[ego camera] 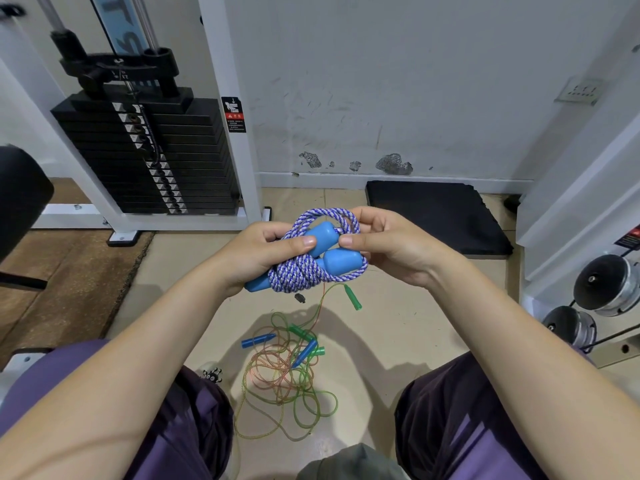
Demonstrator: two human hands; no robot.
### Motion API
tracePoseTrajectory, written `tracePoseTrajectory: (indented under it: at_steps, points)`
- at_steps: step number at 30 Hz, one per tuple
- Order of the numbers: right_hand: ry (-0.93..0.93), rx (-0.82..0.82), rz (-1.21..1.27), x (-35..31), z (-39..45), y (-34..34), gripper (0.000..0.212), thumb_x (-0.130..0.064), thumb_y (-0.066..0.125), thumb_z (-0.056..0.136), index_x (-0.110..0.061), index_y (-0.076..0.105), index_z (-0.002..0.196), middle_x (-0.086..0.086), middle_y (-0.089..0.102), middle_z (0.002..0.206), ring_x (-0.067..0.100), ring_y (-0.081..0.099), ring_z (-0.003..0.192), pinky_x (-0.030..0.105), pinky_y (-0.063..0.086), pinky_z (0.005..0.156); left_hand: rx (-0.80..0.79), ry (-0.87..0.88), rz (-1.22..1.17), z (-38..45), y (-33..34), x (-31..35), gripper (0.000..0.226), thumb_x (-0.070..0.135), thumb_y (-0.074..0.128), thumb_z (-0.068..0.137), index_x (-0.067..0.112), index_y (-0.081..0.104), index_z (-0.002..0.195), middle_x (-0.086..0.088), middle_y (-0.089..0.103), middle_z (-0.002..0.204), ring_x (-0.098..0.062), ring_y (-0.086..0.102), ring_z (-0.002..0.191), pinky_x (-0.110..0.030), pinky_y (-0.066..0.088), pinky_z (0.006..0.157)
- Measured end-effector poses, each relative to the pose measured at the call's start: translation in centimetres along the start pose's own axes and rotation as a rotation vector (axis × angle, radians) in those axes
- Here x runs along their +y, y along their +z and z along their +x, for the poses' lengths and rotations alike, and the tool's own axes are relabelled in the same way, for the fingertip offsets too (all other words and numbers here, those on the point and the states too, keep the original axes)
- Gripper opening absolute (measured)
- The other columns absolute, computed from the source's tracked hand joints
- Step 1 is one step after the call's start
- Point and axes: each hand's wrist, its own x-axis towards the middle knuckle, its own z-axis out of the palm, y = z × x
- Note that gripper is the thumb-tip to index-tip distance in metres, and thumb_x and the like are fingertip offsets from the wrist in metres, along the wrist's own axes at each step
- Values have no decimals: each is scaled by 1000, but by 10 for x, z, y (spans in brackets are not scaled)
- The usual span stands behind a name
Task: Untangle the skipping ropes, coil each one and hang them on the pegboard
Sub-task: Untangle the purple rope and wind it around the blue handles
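We hold purple-white braided skipping rope with blue plastic handles point(320, 249) mid-air: left hand point(266, 252) gripping coil, right hand point(388, 244) pinching loops. Keep wrap snug, tuck end. Thin green-orange ropes point(280, 375) tangled on floor below.

Purple-and-white braided rope point(304, 268) with blue handles point(341, 259); green tangle point(284, 375) below.
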Motion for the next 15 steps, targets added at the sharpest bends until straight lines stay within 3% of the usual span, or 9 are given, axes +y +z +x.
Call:
tracePoseTrajectory:
  at_steps: [5, 7, 11, 15]
  points:
    - [-66, 123, -226, 2, 0, -5, 10, -11, 68, 86, -13, 65, 95, 2, 70, 89, 14, 66, 80, 25, 54, 74, 50, -2, 63, 2, -4, -3, 49, 54, 77, 65, 11, 73, 89, -10, 68, 83, -19, 62, 74, -30, 49, 67]
    - [-121, 200, -400, 2, 0, -3, 5, -14, 65, 92, -16, 70, 90, -8, 69, 80, 5, 64, 73, 16, 51, 65, 81, -24, 95, 4, -5, -5, 57, 56, 78, 64, 6, 71, 91, -13, 68, 81, -20, 62, 73, -32, 48, 68]
    - [-135, 348, -734, 3, 3, -5, 16, -21, 63, 94, -26, 71, 82, -10, 57, 74, 6, 49, 56, 18, 41, 55, 130, -48, 131, 4, -4, -7, 47, 51, 78, 69, 10, 73, 90, -16, 72, 83, -18, 65, 71, -32, 50, 67]
    - [-106, 317, -720, 7, 6, -2, 10, -12, 64, 93, -19, 70, 92, -3, 58, 68, 10, 47, 56, 22, 41, 53, 133, -53, 138, 5, -3, -6, 40, 49, 77, 72, 12, 74, 88, -8, 71, 79, -15, 64, 69, -29, 50, 64]
